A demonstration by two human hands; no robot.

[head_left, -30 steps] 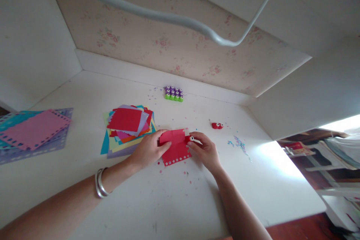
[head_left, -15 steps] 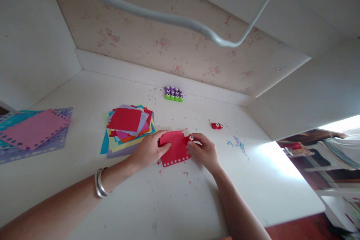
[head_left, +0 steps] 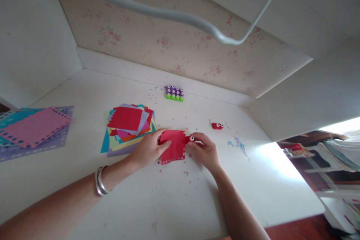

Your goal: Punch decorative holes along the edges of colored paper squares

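Note:
A red sheet of paper (head_left: 173,146) has small holes punched along its lower edge and notches on its right edge. My left hand (head_left: 152,147) pinches its left side between thumb and fingers. Between the thumb and fingers of my right hand (head_left: 204,150) is a small red punch (head_left: 190,139) with a white and black top, at the paper's right edge. Two similar red punches (head_left: 217,126) stand together farther right. Tiny paper bits lie under and around the sheet.
A pile of coloured sheets (head_left: 125,119) lies left of my left hand, and punched pink and purple sheets (head_left: 36,127) lie at the far left. Purple and green punches (head_left: 174,93) stand in rows near the back wall. Blue and pink scraps (head_left: 240,145) are scattered at the right.
The red paper has turned slightly and its lower right part has shifted left. The strip of its right edge by the punch looks different. Both hands keep their grip.

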